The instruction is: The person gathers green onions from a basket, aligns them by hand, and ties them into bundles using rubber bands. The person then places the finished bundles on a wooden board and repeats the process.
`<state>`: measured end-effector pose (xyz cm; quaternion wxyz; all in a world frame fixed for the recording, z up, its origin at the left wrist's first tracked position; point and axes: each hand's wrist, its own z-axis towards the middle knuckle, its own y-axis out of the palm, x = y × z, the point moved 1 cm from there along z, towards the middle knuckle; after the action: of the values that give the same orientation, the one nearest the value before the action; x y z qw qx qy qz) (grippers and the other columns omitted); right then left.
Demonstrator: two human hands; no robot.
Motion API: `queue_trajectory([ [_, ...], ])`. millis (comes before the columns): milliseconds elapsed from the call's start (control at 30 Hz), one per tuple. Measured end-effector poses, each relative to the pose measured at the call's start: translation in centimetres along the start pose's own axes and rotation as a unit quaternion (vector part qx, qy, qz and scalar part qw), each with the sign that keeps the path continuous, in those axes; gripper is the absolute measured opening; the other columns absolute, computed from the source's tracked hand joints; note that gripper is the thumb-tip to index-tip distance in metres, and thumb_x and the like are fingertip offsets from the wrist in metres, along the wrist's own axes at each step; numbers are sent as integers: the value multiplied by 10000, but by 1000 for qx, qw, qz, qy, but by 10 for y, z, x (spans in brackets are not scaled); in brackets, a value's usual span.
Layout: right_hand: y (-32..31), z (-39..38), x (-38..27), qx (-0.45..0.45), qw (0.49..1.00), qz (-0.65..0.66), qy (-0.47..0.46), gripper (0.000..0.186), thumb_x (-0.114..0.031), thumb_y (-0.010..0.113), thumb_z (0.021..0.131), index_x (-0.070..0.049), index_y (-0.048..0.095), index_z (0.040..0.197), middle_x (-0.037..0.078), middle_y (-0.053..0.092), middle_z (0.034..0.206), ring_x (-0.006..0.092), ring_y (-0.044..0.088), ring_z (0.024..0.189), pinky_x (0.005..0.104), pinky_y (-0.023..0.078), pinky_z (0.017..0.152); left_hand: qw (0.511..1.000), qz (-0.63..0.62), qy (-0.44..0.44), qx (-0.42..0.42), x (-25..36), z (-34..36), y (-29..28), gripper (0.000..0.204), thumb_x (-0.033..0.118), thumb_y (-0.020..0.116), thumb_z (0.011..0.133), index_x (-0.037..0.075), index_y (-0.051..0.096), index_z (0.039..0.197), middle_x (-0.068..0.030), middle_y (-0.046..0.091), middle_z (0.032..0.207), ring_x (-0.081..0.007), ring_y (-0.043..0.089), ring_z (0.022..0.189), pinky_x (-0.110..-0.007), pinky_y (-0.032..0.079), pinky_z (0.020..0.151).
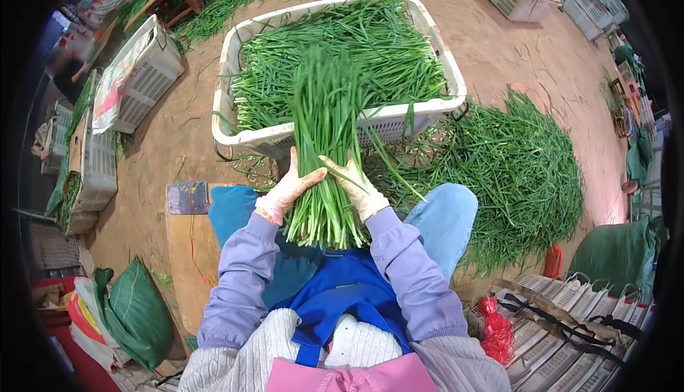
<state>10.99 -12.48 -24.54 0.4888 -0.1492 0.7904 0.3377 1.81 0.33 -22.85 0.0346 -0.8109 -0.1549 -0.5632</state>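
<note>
Bunch of long green stalks (324, 125) is held, in the head view, above the lap, its pale cut ends pointed toward the body and its leafy tops extended over the near rim of a white crate (225, 82). It is clasped from both sides by the pale-gloved left hand (291, 189) and right hand (354, 187), each grip wrapped around the stalks. The crate is filled with similar greens (285, 64). To the right, a large loose pile (509, 178) is spread on the brown floor (484, 57).
</note>
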Motion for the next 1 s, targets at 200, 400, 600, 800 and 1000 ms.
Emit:
queue_trajectory([
  [200, 15, -27, -57, -10, 990, -140, -1, 414, -224, 563, 895, 39, 421, 1182, 183, 586, 1089, 224, 588, 962, 305, 481, 846, 954, -249, -165, -25, -6, -3, 7, 568, 308, 695, 793, 91, 460, 1262, -30, 548, 1185, -160, 537, 1055, -326, 446, 907],
  [400, -18, 11, -3, 143, 904, -403, 23, 818, -568, 547, 809, 109, 377, 1236, 279, 558, 1104, 348, 558, 1054, 366, 480, 836, 890, -401, -215, 9, -19, -8, 34, 427, 335, 734, 749, 136, 603, 1104, -35, 654, 992, -199, 632, 856, -392, 525, 766],
  [600, -2, -18, -73, 167, 739, -652, -2, 901, -646, 592, 702, 93, 451, 1198, 215, 594, 975, 330, 587, 941, 437, 451, 795, 838, -529, -124, -60, -44, 9, 50, 308, 242, 691, 798, 127, 611, 1073, -23, 647, 1019, -188, 622, 907, -356, 509, 828],
  [800, -21, -48, -118, 14, 729, -657, -191, 616, -405, 645, 769, 53, 532, 1164, 189, 615, 1005, 324, 589, 944, 395, 451, 816, 803, -550, -207, -96, -41, 7, 38, 382, 247, 696, 786, 95, 590, 1120, -84, 644, 1037, -240, 631, 913, -410, 523, 833],
  [1000, -135, -17, -114, 139, 987, -62, -61, 382, -337, 545, 907, -62, 562, 1172, -6, 605, 863, 73, 529, 742, 232, 446, 636, 795, -564, -194, -113, -43, 10, 38, 392, 213, 704, 771, 87, 586, 1122, -95, 636, 1061, -232, 629, 925, -393, 536, 808],
])
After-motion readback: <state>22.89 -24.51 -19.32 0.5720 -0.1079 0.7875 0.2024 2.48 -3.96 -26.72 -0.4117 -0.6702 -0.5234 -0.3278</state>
